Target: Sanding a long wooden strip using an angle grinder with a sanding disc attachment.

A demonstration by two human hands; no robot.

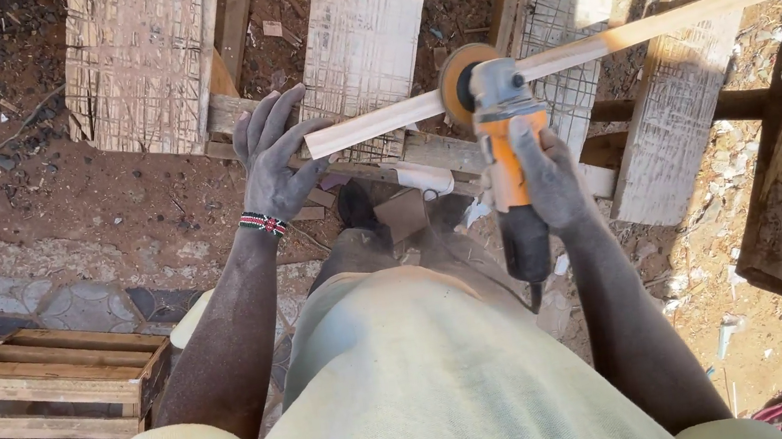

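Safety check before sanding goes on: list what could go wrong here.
The left hand presses the long pale wooden strip down close to the orange angle grinder; a slip could bring the bare fingers to the disc. The strip juts far out to the side and may chatter or kick. The right hand alone steadies the grinder.
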